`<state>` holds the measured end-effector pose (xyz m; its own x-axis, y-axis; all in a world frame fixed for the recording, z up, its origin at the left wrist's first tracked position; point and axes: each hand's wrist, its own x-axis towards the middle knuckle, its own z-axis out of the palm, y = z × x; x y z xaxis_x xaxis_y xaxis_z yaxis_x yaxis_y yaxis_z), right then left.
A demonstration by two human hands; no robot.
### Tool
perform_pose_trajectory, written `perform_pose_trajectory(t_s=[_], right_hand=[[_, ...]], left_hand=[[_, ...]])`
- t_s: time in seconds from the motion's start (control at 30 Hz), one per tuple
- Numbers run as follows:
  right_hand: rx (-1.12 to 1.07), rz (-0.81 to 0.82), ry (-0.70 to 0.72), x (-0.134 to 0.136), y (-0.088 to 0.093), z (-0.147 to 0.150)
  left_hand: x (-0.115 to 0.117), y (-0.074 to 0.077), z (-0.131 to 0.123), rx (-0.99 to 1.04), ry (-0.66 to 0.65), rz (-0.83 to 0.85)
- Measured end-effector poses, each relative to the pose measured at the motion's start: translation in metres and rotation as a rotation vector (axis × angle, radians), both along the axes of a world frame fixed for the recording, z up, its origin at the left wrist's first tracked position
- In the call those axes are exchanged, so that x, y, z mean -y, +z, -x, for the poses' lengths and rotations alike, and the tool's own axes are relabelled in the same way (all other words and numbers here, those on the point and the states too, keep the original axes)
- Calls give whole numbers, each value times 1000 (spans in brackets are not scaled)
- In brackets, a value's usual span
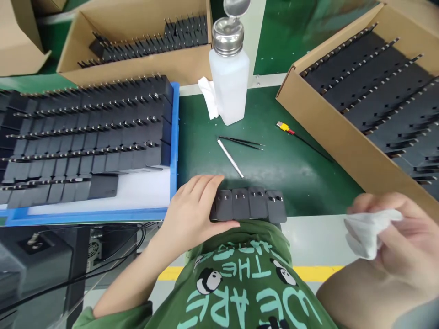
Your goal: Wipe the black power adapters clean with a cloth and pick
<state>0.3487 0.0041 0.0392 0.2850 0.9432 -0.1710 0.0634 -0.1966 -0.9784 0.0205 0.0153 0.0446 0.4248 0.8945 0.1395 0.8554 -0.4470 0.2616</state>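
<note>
A row of several black plug adapters (252, 204) lies side by side at the near edge of the green mat (291, 169). My left hand (192, 210) grips the left end of that row, thumb underneath and fingers on top. My right hand (398, 242), blurred at the right, is closed on a crumpled white cloth (368, 230), held above the table edge and apart from the adapters.
A blue-rimmed tray (174, 151) with rows of black adapters sits at left. Cardboard boxes (329, 123) of adapters stand at right and behind. A white dispenser bottle (229, 73), white wipe (210, 97), tweezers (242, 142), a metal rod (229, 157) and a yellow-red tipped tool (302, 139) lie on the mat.
</note>
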Motion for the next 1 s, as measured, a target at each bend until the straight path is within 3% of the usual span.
perform_pose_trajectory(t_s=[0.13,0.23,0.37,0.47,0.53,0.63,0.8,1.0], right_hand=[[-13,191,-41,4,-14,0],[29,198,-77,3,-18,10],[107,67,-177,-5,-21,36],[212,-135,-237,-15,-33,51],[330,-328,-306,-21,-44,53],[514,-460,-412,-25,-57,46],[627,-390,-475,-23,-64,40],[434,-258,-479,-12,-49,54]], left_hand=[[8,-3,7,127,28,21],[10,0,9,228,35,21],[12,5,12,324,88,67],[15,5,16,336,118,109],[16,4,19,327,126,142],[14,6,22,309,129,171],[-1,13,9,166,10,176],[-7,21,-28,-32,-184,50]])
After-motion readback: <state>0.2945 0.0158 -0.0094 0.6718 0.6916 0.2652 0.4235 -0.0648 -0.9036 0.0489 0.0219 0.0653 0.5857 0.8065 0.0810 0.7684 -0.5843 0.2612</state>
